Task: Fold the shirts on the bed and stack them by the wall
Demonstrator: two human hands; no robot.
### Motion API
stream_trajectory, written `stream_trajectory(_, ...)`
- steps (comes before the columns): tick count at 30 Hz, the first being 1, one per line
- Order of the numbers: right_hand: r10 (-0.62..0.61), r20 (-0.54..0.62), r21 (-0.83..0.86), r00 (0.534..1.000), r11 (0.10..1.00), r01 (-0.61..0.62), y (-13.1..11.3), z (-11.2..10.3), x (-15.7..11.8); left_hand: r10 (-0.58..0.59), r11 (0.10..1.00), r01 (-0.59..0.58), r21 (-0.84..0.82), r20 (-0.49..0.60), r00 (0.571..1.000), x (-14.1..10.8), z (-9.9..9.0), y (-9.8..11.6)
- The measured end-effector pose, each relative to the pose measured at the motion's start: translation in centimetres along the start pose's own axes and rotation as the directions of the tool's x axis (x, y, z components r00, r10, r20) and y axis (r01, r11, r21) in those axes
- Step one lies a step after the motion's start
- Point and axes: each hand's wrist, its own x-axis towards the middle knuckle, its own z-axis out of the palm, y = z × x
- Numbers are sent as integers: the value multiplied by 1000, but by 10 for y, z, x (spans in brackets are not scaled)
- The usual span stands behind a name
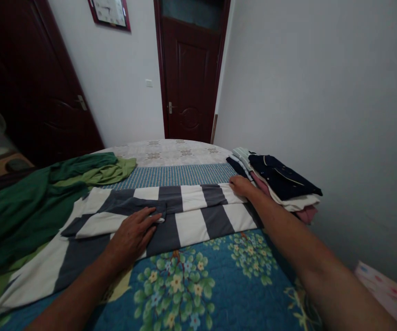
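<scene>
Cloth (191,227) folded long, striped dark grey and white, lies under the left hand (133,235), fingers loosely parted; the right hand (241,186) curls at its far right edge, grip unclear.

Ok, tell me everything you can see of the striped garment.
The striped garment has broad dark grey and white bands and looks like soft, thin knit. It lies lengthwise across the bed, partly folded: a flap, perhaps a sleeve, is turned over its left part, and a long fold runs toward its right end. The left hand rests flat on the flap; the right hand touches the far edge near the right end. The quilt shows along its near side.
</scene>
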Motion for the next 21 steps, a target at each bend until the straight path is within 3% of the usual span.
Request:
stream_trajectory(6,144,-113,-41,983,988,-150,-18,2,9,-19,999,19,26,-12,1000,-2,2,1)
stream_trajectory(9,214,-114,-42,970,975,-220,-31,11,11,-46,997,46,66,12,999,-2,3,1)
stream_trajectory(14,281,-203,-17,938,957,-291,-38,13,1,-127,979,124,161,11,992,-2,3,6)
stream_trajectory(17,195,-287,49,938,981,-189,-53,10,-12,-162,962,156,224,8,987,-1,3,10)
stream_trajectory(21,-56,-303,172,951,979,112,-109,16,-34,-200,938,190,290,3,980,1,1,13)
